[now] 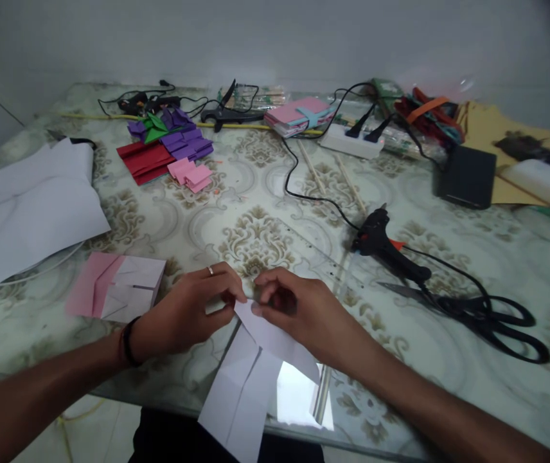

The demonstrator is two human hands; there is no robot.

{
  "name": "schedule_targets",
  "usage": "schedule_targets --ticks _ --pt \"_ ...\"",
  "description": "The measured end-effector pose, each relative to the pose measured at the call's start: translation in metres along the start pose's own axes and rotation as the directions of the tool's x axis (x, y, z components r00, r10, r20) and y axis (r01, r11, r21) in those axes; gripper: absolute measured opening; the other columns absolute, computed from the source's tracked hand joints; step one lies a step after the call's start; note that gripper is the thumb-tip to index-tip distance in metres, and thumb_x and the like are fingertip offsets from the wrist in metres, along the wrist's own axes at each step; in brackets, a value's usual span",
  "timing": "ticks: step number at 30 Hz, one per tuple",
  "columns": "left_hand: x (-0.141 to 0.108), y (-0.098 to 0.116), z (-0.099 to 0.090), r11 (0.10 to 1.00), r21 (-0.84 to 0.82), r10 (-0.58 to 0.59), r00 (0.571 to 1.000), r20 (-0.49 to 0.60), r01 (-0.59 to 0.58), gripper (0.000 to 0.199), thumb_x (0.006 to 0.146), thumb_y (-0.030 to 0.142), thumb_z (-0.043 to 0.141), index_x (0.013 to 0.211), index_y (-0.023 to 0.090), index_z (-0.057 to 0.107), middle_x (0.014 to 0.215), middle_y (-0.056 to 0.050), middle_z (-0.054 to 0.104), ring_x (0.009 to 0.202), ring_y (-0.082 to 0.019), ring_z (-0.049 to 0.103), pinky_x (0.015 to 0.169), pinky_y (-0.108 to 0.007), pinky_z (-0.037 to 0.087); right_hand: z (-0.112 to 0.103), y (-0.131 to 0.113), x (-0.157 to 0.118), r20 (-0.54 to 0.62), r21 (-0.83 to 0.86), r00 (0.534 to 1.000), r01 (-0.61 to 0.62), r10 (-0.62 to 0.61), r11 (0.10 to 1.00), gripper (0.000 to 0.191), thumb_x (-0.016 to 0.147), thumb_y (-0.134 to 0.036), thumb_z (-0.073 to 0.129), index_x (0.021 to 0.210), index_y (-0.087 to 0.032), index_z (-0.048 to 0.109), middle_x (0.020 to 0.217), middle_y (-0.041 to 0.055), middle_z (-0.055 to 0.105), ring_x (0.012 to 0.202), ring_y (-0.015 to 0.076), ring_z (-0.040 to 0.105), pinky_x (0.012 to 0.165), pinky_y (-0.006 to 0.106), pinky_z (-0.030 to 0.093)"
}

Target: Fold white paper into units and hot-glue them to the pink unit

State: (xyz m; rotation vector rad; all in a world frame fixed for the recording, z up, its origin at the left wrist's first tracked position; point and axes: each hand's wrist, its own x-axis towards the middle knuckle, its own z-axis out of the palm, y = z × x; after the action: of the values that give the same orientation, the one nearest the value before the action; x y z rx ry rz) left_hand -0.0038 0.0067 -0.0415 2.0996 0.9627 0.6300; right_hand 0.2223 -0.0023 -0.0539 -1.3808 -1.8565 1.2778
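A creased white sheet of paper (243,392) lies near the table's front edge, its lower end hanging past that edge. My left hand (191,308), with a ring and a dark wristband, pinches the paper's upper left corner between thumb and forefinger. Close on the right, my right hand (299,308) has its thumb on the same turned-over flap, fingers curled above it. Left of my hands sits a folded pink and white paper (128,286). A clear ruler (304,241) lies flat just beyond my right hand.
To the right are a black glue gun (383,244) with its cord and black-handled scissors (477,318). Folded red (144,161), purple and pink papers lie at the back left, beyond white sheets (29,206). A white power strip (352,141) stands at the back.
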Motion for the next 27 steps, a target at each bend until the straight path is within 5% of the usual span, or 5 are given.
schedule_targets --ticks 4,8,17,24,27 --pt "0.0 0.001 0.002 0.982 -0.187 -0.003 1.0 0.029 0.008 0.013 0.083 0.009 0.066 0.09 0.02 0.065 0.1 -0.004 0.068 0.093 -0.019 0.067 0.086 -0.032 0.055 -0.006 0.0 -0.003 0.007 0.096 1.0 -0.022 0.022 0.995 0.017 0.087 -0.027 0.073 0.102 -0.022 0.067 0.079 -0.0029 0.068 0.072 0.0149 0.061 0.069 0.028 0.048" --pt "0.003 0.001 0.0 0.968 -0.251 -0.005 0.996 -0.091 -0.018 0.012 0.087 0.008 0.066 0.088 0.02 0.063 0.099 -0.005 0.068 0.094 -0.02 0.066 0.086 -0.033 0.053 -0.017 -0.005 -0.005 0.014 0.061 1.0 -0.003 0.003 0.998 0.018 0.091 -0.033 0.07 0.103 -0.02 0.07 0.096 0.0025 0.072 0.086 0.0169 0.064 0.079 0.031 0.048" --pt "0.008 0.011 0.0 0.928 -0.338 0.08 0.97 -0.229 -0.156 0.013 0.091 0.01 0.065 0.092 0.022 0.06 0.103 -0.005 0.062 0.096 -0.022 0.067 0.085 -0.04 0.056 -0.018 -0.012 -0.009 0.218 0.477 0.971 -0.194 0.098 0.857 0.032 0.087 -0.048 0.075 0.084 -0.017 0.072 0.077 -0.001 0.063 0.07 0.0121 0.053 0.064 0.025 0.04" --pt "0.0 0.02 0.001 0.972 -0.093 0.182 0.945 -0.271 -0.214 0.019 0.088 0.006 0.064 0.094 0.023 0.056 0.106 -0.004 0.065 0.097 -0.02 0.068 0.082 -0.038 0.058 -0.014 -0.018 -0.014 0.318 0.521 0.945 -0.242 0.077 0.818 0.036 0.089 -0.053 0.073 0.088 -0.017 0.074 0.075 0.0004 0.064 0.069 0.013 0.055 0.065 0.026 0.046" --pt "-0.005 0.022 -0.001 0.974 0.067 0.225 0.919 -0.325 -0.215 0.026 0.084 0.005 0.069 0.094 0.024 0.055 0.109 -0.002 0.066 0.099 -0.019 0.069 0.081 -0.036 0.06 -0.017 -0.023 -0.02 0.303 0.494 0.952 -0.2 0.048 0.846 0.045 0.097 -0.057 0.057 0.119 -0.02 0.071 0.106 0.0073 0.072 0.094 0.0198 0.066 0.081 0.033 0.054"
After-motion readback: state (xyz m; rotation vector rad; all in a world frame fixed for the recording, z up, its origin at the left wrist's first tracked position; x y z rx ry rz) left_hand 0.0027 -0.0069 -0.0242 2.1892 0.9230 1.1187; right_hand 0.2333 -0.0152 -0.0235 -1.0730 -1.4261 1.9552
